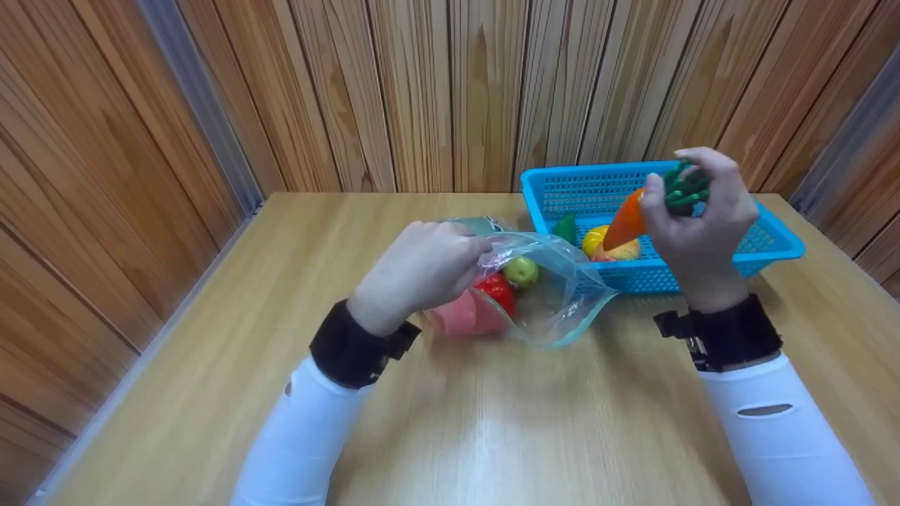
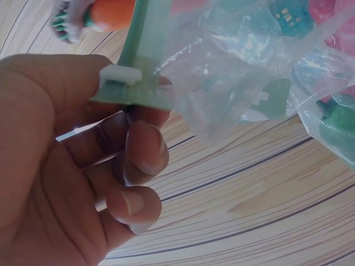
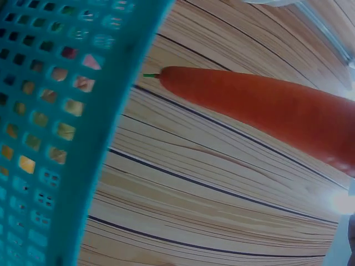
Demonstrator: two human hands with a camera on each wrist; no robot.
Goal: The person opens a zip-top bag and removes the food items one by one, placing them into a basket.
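My left hand (image 1: 425, 267) pinches the rim of a clear zip bag (image 1: 573, 320) and keeps its mouth spread. In the left wrist view, thumb and forefinger hold the greenish zip edge (image 2: 138, 52) by a white slider (image 2: 121, 74). A red pepper (image 1: 498, 289), a green apple (image 1: 521, 271) and a pink piece (image 1: 457, 315) show in or through the bag. My right hand (image 1: 706, 235) grips a toy carrot (image 1: 624, 223) at its green top, tip pointing down-left, above the front rim of a blue basket. The right wrist view has the carrot's body (image 3: 255, 105) beside that basket.
The blue plastic basket (image 1: 650, 275) stands at the back right of the wooden table (image 1: 492, 429). In it lie a yellow piece (image 1: 594, 240), a peach-coloured fruit (image 1: 622, 251) and a green piece (image 1: 564, 228). A wood-panelled wall (image 1: 415, 91) rises behind the table.
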